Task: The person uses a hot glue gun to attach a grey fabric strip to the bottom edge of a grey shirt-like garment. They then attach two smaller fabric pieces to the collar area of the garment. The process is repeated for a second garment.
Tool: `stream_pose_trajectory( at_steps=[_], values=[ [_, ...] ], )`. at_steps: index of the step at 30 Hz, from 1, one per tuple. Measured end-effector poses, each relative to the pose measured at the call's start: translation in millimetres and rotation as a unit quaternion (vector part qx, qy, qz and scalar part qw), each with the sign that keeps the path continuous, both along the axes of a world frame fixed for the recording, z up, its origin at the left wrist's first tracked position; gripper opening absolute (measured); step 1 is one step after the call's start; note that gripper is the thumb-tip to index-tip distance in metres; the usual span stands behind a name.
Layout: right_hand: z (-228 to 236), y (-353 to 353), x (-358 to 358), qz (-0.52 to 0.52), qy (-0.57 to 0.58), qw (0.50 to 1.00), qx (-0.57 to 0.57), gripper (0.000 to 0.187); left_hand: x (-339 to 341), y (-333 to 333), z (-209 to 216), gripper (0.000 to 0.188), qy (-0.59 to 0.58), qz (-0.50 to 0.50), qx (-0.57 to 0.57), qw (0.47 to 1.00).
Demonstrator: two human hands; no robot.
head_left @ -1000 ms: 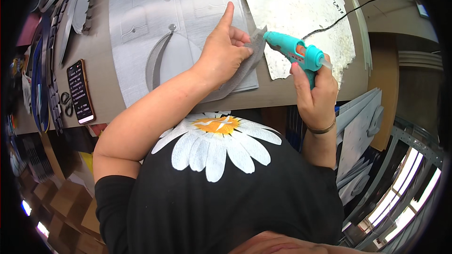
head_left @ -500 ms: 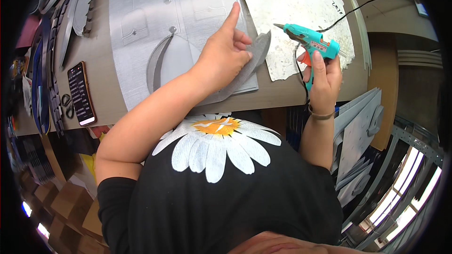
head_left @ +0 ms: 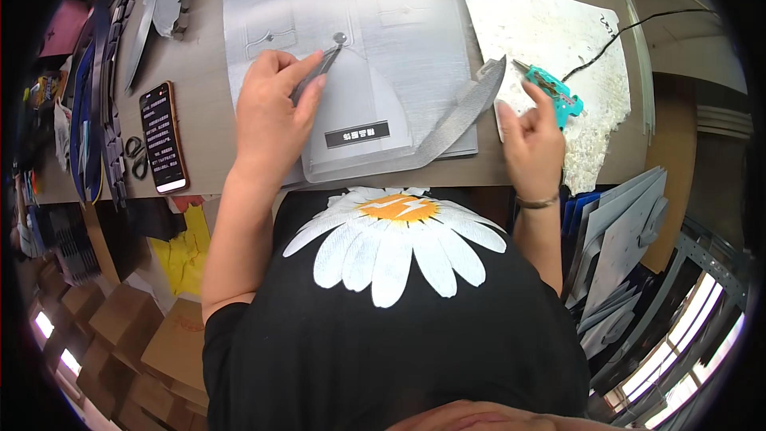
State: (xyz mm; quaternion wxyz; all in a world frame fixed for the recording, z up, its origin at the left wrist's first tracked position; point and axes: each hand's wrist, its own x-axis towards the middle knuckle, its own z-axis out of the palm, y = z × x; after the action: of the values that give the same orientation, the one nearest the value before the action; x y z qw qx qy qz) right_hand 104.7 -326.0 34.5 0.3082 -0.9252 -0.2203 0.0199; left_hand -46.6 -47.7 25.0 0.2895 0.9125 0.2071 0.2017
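Observation:
A grey panel printed like a buttoned jacket front [head_left: 423,40] lies on the table. A grey curved strip [head_left: 453,129] stands along its lower opening, its right end sticking up past the panel's right side. My left hand [head_left: 275,116] pinches the strip's left end close to the lowest button, thumb and forefinger together. Within the curve is a pale area with a black label [head_left: 357,134]. My right hand [head_left: 533,144] is empty, thumb and fingers apart. Just beyond it, a teal glue gun [head_left: 568,104] rests on a stained white sheet [head_left: 546,20], partly hidden by the fingers.
A phone [head_left: 163,140] and black-handled scissors [head_left: 136,158] lie at the left of the table. Farther left are curved strips [head_left: 84,104] and grey pieces. A black cord [head_left: 606,44] runs from the glue gun. Flat panels [head_left: 618,231] stand below the table's right side.
My right hand has let go of the glue gun, now lying on the sheet. My left hand has moved from the strip's right part to its left end. The view has shifted somewhat.

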Motion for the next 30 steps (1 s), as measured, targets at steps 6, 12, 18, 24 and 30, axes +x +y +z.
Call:
stream_pose_trajectory(
  at_steps=[6,12,18,24,30],
  values=[
    [-8.6,62.1,-7.3,0.084,-0.073,0.993,-0.028,0.065,4.5,-3.9,-12.6,0.021,0.0,0.016,-0.058,0.998],
    [-8.2,97.7,-10.6,0.189,-0.097,0.977,-0.036,0.045,4.8,-1.0,-16.9,0.021,-0.017,0.007,-0.051,0.999],
    [-6.7,114.9,-15.7,0.24,-0.084,0.967,-0.027,0.041,4.9,-0.2,-15.4,0.026,-0.018,-0.001,-0.045,0.999],
    [-7.7,120.5,-16.9,0.256,-0.077,0.963,-0.033,0.038,6.0,0.8,-15.6,0.029,-0.006,-0.015,-0.033,0.999],
    [-8.0,126.1,-18.2,0.245,-0.086,0.965,-0.035,0.028,8.4,0.5,-12.2,0.027,0.0,-0.018,-0.025,1.0]
  ],
)
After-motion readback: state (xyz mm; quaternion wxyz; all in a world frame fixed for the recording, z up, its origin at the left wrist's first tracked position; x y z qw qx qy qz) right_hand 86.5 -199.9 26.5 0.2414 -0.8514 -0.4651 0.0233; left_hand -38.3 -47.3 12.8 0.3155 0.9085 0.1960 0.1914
